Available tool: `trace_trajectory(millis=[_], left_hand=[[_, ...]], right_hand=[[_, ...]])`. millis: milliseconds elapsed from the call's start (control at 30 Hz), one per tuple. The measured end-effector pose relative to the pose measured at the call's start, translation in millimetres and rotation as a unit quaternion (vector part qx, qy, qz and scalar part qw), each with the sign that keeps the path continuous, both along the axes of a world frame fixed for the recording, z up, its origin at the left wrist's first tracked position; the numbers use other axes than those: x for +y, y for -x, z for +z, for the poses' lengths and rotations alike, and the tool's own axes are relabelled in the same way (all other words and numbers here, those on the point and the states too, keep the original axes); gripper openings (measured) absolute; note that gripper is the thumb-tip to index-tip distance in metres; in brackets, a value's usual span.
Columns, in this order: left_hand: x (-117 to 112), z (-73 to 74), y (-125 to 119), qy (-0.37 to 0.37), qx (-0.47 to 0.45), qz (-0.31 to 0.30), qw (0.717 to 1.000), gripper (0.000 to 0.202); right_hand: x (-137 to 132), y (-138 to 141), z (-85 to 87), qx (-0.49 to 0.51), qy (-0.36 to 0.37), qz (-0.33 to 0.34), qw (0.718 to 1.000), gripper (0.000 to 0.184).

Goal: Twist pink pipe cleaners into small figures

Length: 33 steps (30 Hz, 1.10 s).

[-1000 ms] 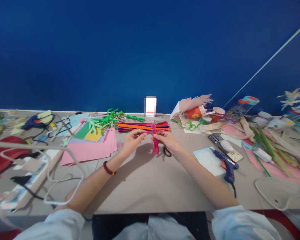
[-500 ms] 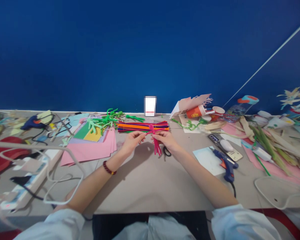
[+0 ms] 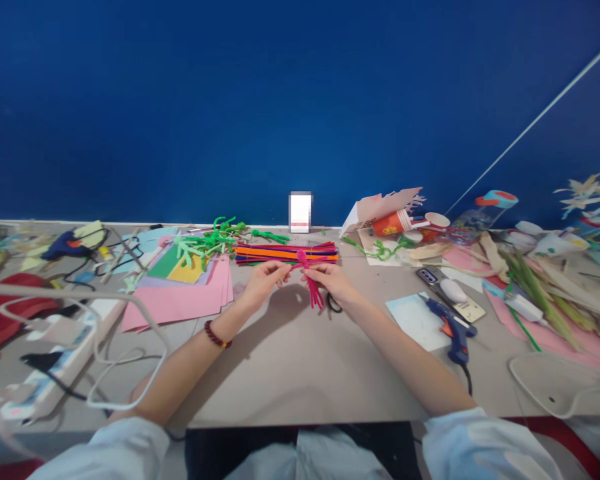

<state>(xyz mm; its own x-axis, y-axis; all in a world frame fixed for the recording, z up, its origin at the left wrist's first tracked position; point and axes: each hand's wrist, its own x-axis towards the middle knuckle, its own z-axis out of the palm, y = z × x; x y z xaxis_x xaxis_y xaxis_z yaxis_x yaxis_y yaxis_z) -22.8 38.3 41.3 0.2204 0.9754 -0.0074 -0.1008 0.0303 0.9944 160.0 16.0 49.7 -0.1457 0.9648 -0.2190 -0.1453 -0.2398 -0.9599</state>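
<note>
Both my hands are in front of me over the table, holding a magenta pipe cleaner piece [image 3: 311, 288] between them. My left hand [image 3: 264, 283] pinches one thin strand from the left, and my right hand [image 3: 333, 280] grips the strands from the right. A small rounded coil [image 3: 302, 259] tops the piece, and several strands hang down from it. Just behind my fingers lies a bundle of multicoloured pipe cleaners [image 3: 286, 253]. Black scissor handles [image 3: 334, 304] sit by my right hand, partly hidden under it.
Bright green pipe cleaner shapes [image 3: 205, 244] lie on stacked coloured paper [image 3: 180, 300] to the left. A blue glue gun [image 3: 451, 327] stands to the right. A power strip [image 3: 55, 360] and cables lie at the near left. Paper cups and dried leaves crowd the far right.
The magenta coil has shifted slightly left, and the hanging strands now splay toward the lower right. My hands have barely moved.
</note>
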Motion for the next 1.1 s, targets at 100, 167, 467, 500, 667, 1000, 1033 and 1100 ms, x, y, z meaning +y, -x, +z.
trace_trajectory(millis=[100,167,467,500,667,1000,1033,1100], left_hand=[[-1,0.9,-1,-0.001,0.0,-0.013,1.0,0.027],[-2,2.0,-3,-0.026,0.01,-0.002,1.0,0.029],[-3,3.9,0,-0.01,-0.03,-0.066,0.997,0.024],[-5,4.1,-1,0.003,-0.025,-0.079,0.997,0.025],[-12,4.2,-8,0.018,0.006,-0.049,0.999,0.027],[-3,-1.5,-3,0.044,-0.041,0.001,0.998,0.022],[-3,-1.0,-2,0.048,-0.044,-0.003,0.998,0.023],[-3,0.3,-2,0.049,-0.039,-0.015,0.998,0.025]], right_hand=[[-1,2,-4.9,-0.028,-0.028,0.006,0.999,0.027],[-1,4,-8.5,-0.064,-0.076,0.003,0.995,0.027],[-6,-6,-9.8,-0.476,-0.501,-0.125,0.712,0.019],[-7,-7,-10.2,-0.498,-0.52,-0.116,0.685,0.02],[-10,-5,-12.6,-0.538,-0.544,-0.08,0.64,0.02],[-8,5,-10.7,-0.328,-0.374,-0.049,0.866,0.019],[-8,6,-10.6,-0.306,-0.354,-0.047,0.883,0.018],[-7,8,-10.9,-0.274,-0.326,-0.047,0.904,0.018]])
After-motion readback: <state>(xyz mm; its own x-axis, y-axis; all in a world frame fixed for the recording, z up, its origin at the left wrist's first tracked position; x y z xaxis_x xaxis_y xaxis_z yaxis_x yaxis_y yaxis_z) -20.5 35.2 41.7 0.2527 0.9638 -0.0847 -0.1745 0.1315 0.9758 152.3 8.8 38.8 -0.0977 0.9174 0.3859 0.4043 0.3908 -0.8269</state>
